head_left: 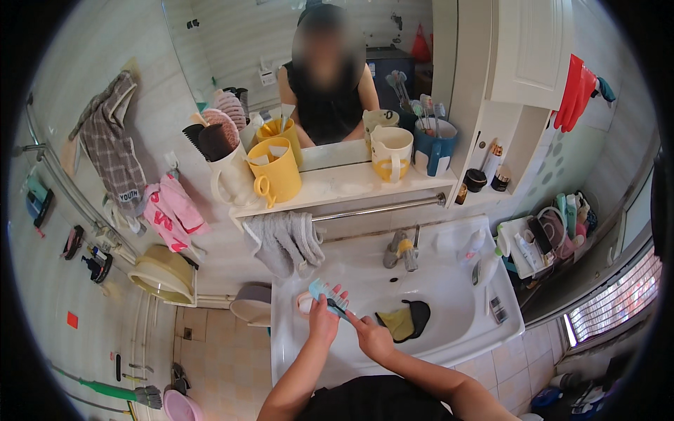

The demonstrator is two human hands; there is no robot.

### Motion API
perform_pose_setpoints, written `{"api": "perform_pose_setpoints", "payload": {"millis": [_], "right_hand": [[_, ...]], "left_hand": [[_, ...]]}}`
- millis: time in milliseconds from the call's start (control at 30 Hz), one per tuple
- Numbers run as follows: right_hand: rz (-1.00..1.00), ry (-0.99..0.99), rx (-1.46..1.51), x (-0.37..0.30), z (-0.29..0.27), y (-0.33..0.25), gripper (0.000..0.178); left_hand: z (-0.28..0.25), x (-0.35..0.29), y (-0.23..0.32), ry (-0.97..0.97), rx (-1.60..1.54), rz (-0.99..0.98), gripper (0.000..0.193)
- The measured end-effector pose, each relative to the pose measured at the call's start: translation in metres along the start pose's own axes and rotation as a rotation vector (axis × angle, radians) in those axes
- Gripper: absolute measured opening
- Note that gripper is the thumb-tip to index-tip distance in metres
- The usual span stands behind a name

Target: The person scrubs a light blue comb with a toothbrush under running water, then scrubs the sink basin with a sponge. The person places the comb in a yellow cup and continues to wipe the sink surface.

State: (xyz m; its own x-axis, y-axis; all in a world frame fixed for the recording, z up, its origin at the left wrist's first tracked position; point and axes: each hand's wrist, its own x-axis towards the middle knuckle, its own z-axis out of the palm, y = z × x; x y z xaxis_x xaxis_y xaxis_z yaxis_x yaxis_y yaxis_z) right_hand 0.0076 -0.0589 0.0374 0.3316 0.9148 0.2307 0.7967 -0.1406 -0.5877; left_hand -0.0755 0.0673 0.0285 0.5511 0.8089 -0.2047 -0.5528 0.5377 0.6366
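Observation:
Over the left side of the white sink (449,337), my left hand (323,324) grips a light blue comb-like piece (320,289) with its toothed part sticking up past the fingers. My right hand (373,338) is closed round a slim brush (340,309), whose dark end lies against the blue piece near my left fingers. The brush looks like a toothbrush, but its bristles are too small to make out. A yellow and black cloth (399,324) lies in the basin just beyond my right hand. Behind my left hand, a pinkish round thing (305,303) sits on the sink's rim.
The tap (401,252) stands at the sink's back, with bottles (484,266) on the right rim. A grey towel (284,242) hangs from the rail. On the shelf are yellow mugs (277,172), a patterned mug (390,151) and a blue toothbrush cup (434,149).

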Motion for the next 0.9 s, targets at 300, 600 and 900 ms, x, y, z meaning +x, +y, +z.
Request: {"api": "perform_pose_setpoints", "payload": {"millis": [300, 600, 900], "right_hand": [[-0.082, 0.023, -0.062, -0.002, -0.001, 0.009, 0.052], [0.024, 0.016, 0.035, 0.002, -0.006, 0.011, 0.045], [0.076, 0.049, 0.034, -0.002, -0.005, 0.019, 0.046]], "left_hand": [[0.001, 0.003, 0.008, 0.076, -0.020, 0.070, 0.036], [-0.006, 0.007, 0.011, 0.046, -0.014, 0.103, 0.037], [-0.005, 0.007, 0.012, 0.051, -0.010, 0.107, 0.035]]}}
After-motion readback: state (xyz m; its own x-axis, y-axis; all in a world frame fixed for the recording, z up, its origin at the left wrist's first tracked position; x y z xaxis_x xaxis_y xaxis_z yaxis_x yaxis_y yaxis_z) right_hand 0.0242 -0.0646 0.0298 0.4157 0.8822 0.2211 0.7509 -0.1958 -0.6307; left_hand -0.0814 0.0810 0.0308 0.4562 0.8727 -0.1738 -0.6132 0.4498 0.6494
